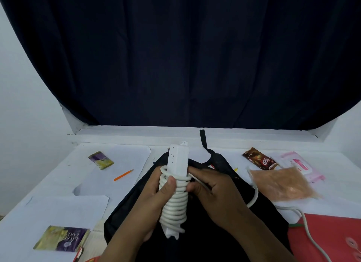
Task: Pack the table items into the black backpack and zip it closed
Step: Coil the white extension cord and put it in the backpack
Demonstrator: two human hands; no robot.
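Both forearms reaching forward, left hand [156,199] gripping cord-wrapped power strip [176,183], right hand [213,191] pinching its cord

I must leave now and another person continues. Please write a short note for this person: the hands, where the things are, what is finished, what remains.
Left hand grips the white power strip, cord mostly coiled round it. Right hand pinches the cord, whose loose end trails right across the table.
Black backpack lies flat under the hands.
Still on the table: two cake packets, orange pencil, brown snack pack, pink pack, clear bag.
Left: finish coiling, pack everything, zip.
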